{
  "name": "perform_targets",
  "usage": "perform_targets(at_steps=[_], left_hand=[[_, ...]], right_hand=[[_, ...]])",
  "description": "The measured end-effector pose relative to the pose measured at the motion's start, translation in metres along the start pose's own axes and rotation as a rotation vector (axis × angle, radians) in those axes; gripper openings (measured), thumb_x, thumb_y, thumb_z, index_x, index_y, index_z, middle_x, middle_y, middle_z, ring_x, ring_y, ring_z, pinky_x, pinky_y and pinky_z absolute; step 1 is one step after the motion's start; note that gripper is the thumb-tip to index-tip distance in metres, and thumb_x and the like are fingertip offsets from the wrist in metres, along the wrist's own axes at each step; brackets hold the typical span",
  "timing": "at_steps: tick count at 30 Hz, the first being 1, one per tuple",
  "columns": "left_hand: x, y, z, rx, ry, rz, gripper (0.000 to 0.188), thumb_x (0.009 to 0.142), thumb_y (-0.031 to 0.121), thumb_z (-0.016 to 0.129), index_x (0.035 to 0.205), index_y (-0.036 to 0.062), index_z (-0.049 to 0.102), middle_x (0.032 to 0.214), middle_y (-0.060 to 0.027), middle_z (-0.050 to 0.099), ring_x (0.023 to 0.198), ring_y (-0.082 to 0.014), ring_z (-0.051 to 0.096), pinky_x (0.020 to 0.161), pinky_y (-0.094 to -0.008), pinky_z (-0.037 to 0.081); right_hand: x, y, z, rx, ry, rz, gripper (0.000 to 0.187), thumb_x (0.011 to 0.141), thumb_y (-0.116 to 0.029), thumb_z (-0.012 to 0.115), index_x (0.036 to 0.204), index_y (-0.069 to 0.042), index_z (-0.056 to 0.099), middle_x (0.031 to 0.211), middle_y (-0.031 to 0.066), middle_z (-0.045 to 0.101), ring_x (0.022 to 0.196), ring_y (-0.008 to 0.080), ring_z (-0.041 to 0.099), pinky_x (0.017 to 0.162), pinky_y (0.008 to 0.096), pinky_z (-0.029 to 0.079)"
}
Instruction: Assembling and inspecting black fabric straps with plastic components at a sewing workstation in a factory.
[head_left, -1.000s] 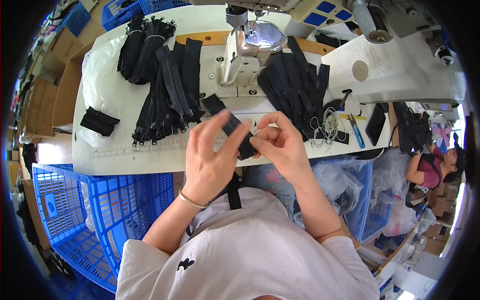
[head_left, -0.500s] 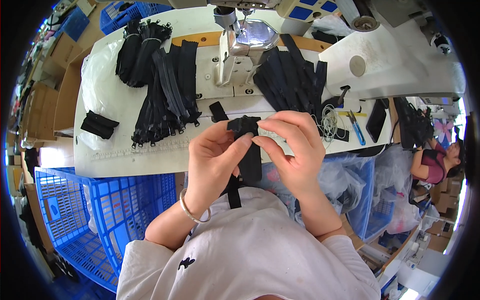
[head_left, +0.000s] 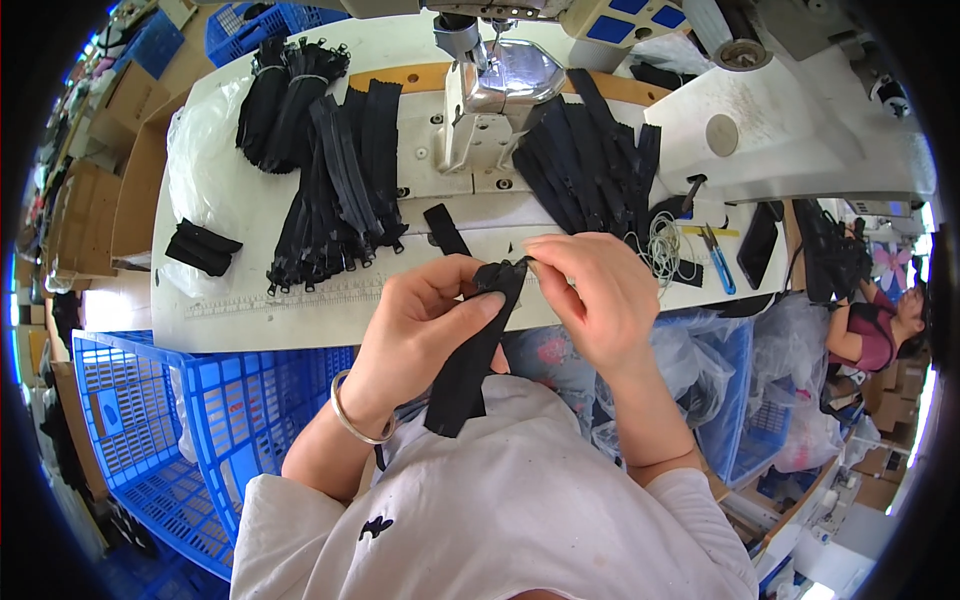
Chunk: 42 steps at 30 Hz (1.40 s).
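A black zipper hangs from my left hand, its wide tape slanting down toward my shirt. My left thumb presses on it near its upper end, and the fingers are curled behind. At that end my right hand pinches the zipper's dark tip between thumb and forefinger. What exactly sits in the right fingertips is too small to make out. Just beyond my hands a short black strip lies on the white sewing table.
Black zippers lie in bundles left and right of the sewing machine. Thread, blue-handled snips and a phone are at right. Blue baskets flank me. Another person sits at far right.
The zipper's hanging end has swung left and lower, toward my shirt. My right hand has turned, its fingers curling more, still at the zipper's upper end.
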<state>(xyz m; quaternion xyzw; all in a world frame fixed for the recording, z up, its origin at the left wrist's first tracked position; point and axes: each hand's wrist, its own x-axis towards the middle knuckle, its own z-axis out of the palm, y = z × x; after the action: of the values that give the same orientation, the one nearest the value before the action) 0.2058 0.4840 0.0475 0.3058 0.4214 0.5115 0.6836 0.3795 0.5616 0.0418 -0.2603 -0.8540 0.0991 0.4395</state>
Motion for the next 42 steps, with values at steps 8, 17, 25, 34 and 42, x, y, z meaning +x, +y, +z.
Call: perform_targets(at_steps=[8,17,25,34,42], left_hand=[[-0.001,-0.004,0.0,-0.046,0.031,-0.019,0.018,0.089,0.007,0.058,0.102,-0.0058,0.055,0.083,-0.007,0.062,0.059,-0.0141,0.065,0.048,-0.0212,0.049],[0.002,-0.002,0.0,0.095,-0.018,-0.01,0.011,0.088,0.005,0.061,0.093,-0.0048,0.061,0.072,-0.0074,0.063,0.045,-0.0103,0.056,0.041,-0.0233,0.043],[0.003,-0.006,0.011,-0.111,0.014,0.063,0.016,0.087,0.005,0.06,0.099,-0.0038,0.056,0.076,-0.0094,0.062,0.05,-0.0167,0.062,0.04,-0.0245,0.049],[0.002,-0.005,0.013,-0.149,0.021,0.012,0.016,0.088,0.002,0.058,0.102,-0.0062,0.057,0.086,-0.008,0.061,0.077,-0.0154,0.065,0.059,-0.0284,0.06],[0.003,-0.009,0.013,-0.125,0.065,-0.007,0.019,0.085,0.0,0.058,0.103,-0.0051,0.058,0.091,-0.0124,0.065,0.075,-0.0236,0.068,0.065,-0.0351,0.06]], right_hand=[[0.001,-0.006,0.003,0.598,-0.048,0.463,0.019,0.078,-0.001,0.069,0.097,-0.001,0.067,0.087,0.008,0.067,0.075,0.0157,0.064,0.069,0.0271,0.05],[0.003,-0.004,-0.007,0.258,-0.079,0.221,0.015,0.074,0.0,0.07,0.089,-0.003,0.068,0.082,0.0075,0.066,0.071,0.0204,0.063,0.063,0.0288,0.05],[0.007,0.008,-0.006,0.094,0.088,-0.284,0.019,0.068,-0.01,0.072,0.086,-0.007,0.068,0.083,0.0051,0.064,0.069,0.0186,0.063,0.062,0.031,0.053],[0.001,0.002,-0.016,-0.089,-0.019,-0.375,0.022,0.067,-0.011,0.073,0.089,-0.013,0.069,0.087,0.0016,0.064,0.075,0.0153,0.062,0.07,0.0338,0.053],[0.0,0.009,-0.014,-0.132,0.003,-0.45,0.019,0.066,-0.013,0.073,0.085,-0.012,0.07,0.082,-0.0007,0.062,0.069,0.0123,0.06,0.069,0.0306,0.05]])
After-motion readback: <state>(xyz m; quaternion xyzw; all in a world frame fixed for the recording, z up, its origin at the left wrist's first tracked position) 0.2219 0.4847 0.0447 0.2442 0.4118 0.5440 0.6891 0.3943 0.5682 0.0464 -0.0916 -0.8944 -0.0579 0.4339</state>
